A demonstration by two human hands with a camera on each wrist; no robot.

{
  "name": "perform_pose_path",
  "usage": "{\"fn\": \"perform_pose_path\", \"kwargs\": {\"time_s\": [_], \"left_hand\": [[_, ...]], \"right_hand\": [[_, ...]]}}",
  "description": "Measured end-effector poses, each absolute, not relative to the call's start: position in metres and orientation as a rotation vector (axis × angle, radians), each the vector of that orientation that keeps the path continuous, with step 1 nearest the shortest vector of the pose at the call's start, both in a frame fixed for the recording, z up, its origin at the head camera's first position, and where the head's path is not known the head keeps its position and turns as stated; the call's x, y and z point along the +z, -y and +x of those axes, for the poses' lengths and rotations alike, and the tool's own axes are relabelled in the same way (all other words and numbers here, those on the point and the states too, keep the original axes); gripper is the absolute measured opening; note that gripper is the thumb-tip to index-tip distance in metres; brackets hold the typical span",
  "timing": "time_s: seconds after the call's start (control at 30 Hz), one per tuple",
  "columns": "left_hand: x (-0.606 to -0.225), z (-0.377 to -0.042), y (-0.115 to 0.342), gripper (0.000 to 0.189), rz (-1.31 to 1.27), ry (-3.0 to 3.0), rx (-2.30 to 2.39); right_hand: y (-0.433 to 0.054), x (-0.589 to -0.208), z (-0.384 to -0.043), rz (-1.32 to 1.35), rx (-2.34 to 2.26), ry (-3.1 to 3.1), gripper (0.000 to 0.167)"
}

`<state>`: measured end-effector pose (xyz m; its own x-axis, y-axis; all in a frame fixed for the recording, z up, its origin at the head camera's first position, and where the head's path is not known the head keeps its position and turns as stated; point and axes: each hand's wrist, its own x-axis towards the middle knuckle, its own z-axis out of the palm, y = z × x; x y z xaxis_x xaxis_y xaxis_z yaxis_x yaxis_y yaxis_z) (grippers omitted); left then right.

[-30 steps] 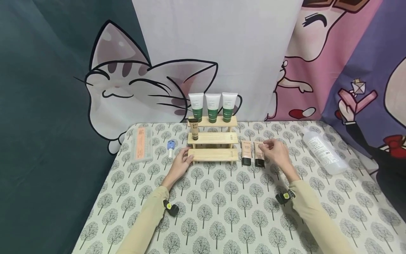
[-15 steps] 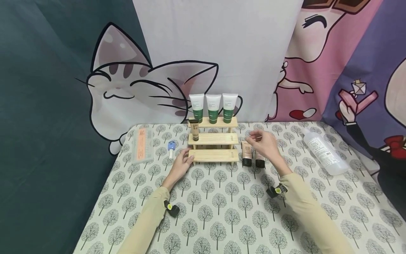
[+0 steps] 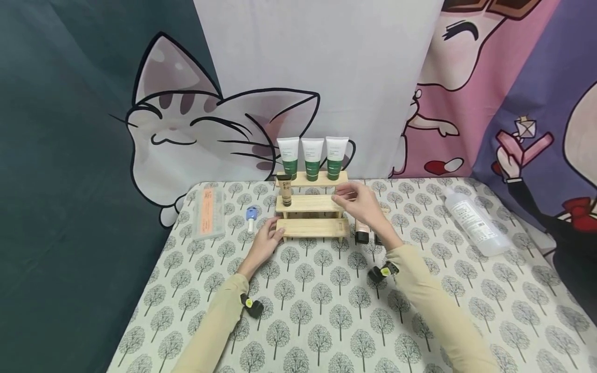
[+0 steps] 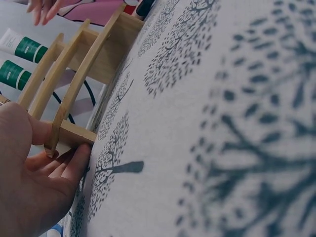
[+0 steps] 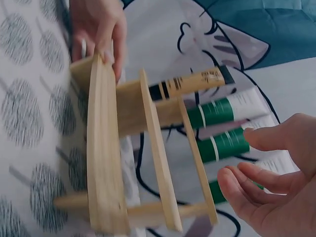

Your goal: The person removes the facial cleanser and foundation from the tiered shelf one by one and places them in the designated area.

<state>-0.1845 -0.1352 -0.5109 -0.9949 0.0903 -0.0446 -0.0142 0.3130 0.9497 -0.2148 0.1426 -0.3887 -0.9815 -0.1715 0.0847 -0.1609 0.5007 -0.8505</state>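
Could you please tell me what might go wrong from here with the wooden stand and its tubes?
The right hand's grip, holding nothing, is near the green-and-white tubes on the top shelf; a brush might topple one.

The left hand's grip is at the left end of the lowest shelf, so a tug could upset the tubes.

The tan tube stands near the left end of the middle shelf; a jolt might tip it off.
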Motion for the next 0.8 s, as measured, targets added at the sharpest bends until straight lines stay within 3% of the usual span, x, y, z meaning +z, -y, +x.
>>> {"fn": "perform_pose_path", "kwargs": {"time_s": [0.6,0.8], "left_hand": [[-0.511,-0.184,0.135,0.053,0.056,-2.44,1.828],[-0.51,-0.183,0.134,0.054,0.067,-2.438,1.822]], "right_hand": [[-0.061,-0.403,-0.236,-0.471,-1.788,-2.539,0.05],[-0.041,-0.413,-0.242,-0.475,-1.861,-2.512,0.046]]}}
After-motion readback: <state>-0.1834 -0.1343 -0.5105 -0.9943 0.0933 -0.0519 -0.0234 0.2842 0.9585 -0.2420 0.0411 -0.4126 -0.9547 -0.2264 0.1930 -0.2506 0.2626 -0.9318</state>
